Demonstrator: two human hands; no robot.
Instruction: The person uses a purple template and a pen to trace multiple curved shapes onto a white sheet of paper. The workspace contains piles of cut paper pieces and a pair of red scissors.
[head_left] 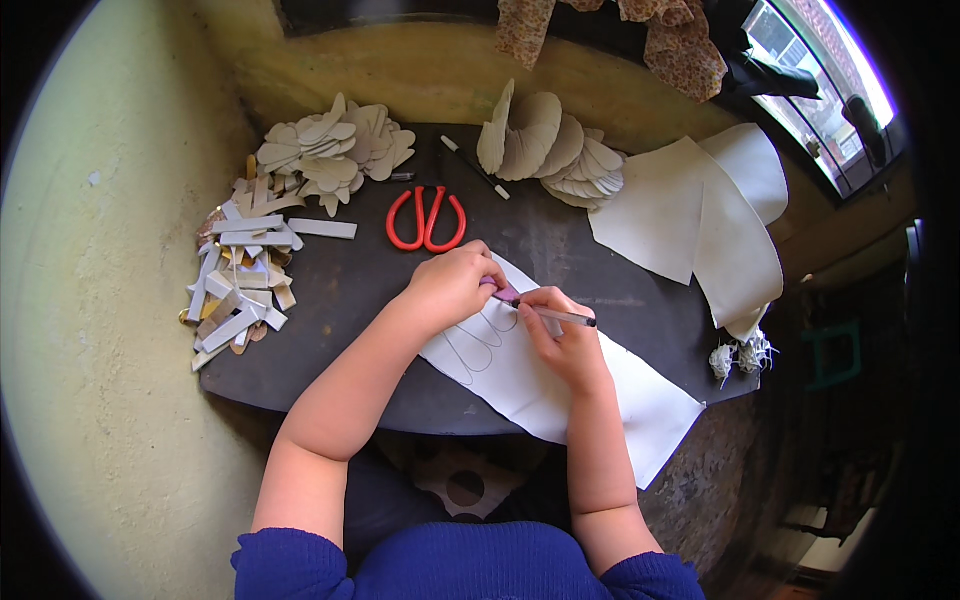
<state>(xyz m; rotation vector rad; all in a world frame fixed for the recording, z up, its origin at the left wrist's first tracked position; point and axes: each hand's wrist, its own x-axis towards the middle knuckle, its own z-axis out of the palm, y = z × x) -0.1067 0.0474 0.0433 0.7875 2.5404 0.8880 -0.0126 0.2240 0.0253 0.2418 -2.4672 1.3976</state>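
A long white sheet [625, 395] lies slantwise on the dark tabletop, its lower right end reaching past the near edge. Rounded, petal-like outlines are drawn in thin dark line on its left part. My left hand [455, 285] presses a small purple template [505, 293] down against the sheet's far edge, its fingers closed over most of it. Pinched in my right hand [568, 350] is a pen [567, 316] with a clear barrel and dark ends. Its tip is at the template's edge, partly covered by my fingers.
Beyond my left hand lie red-handled scissors [426, 222] and a black-and-white marker [475, 167]. Cut strips [240, 290] and rounded pieces [335, 150] pile up on the left. Rounded discs [540, 135], larger sheets [670, 215] and white scrap bundles [740, 356] sit along the right.
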